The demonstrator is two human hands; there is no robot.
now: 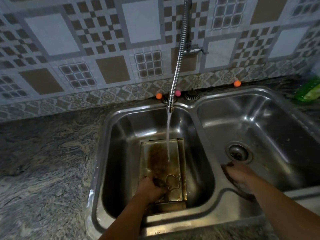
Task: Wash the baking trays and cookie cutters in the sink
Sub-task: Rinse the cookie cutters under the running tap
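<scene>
A stained baking tray (pixel 173 148) lies in the left basin (pixel 121 144), stacked on at least one more tray (pixel 168 206). A thin metal cookie cutter (pixel 172 181) rests on its near end. Water from the flexible faucet (pixel 180 54) falls onto the brown stain in the tray's middle. My left hand (pixel 149 188) grips the tray's near left corner, fingers curled over something dark that I cannot identify. My right hand (pixel 239 174) reaches palm down into the right basin (pixel 268 122), just in front of the drain (pixel 238 153), with nothing visible in it.
Granite counter (pixel 43 161) spreads left of the sink. A green bag (pixel 310 91) sits at the back right corner. Small orange and pink balls (pixel 159 95) and a sink strainer (pixel 191 96) line the back ledge under the tiled wall.
</scene>
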